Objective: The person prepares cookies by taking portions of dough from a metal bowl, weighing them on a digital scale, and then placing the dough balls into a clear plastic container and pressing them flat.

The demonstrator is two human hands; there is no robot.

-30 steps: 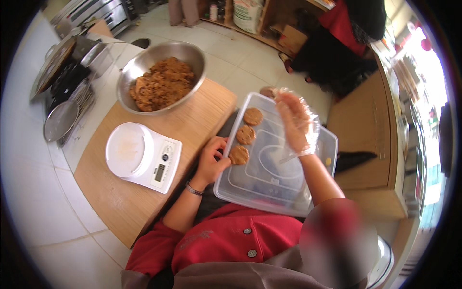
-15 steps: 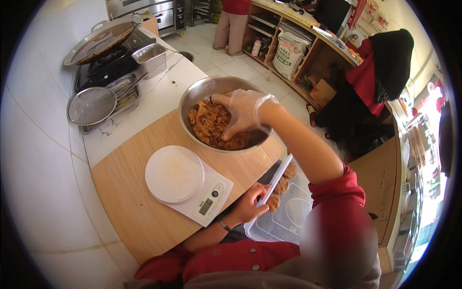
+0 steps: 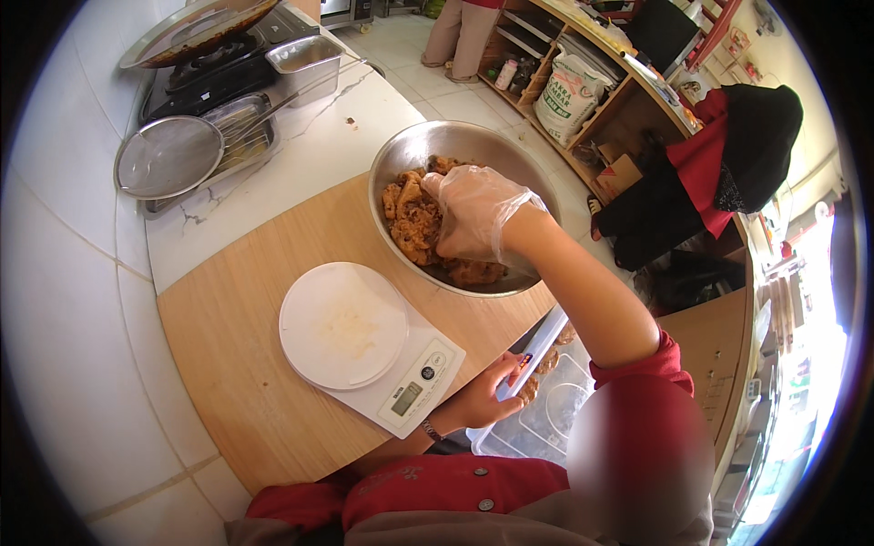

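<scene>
My right hand, in a clear plastic glove, reaches down into a steel mixing bowl. Its fingers are curled into a lumpy brown dough, with the fingertips partly hidden in it. Lower down, my left hand, bare and with a band at the wrist, grips the rim of a clear plastic tub. Several flat brown dough rounds lie inside along that rim. Left of the bowl, a white digital kitchen scale carries only faint greasy smears on its round plate.
Bowl and scale stand on a wooden board over a marble counter. Beyond are a sieve on a metal tray, a steel pan and a stove with a wok. Two people stand past the shelves.
The view has shifted, so bowl and scale appear larger. My gloved right hand has curled in more tightly on the dough, which is now heaped toward the bowl's left. My left hand stays on the tub's rim.
</scene>
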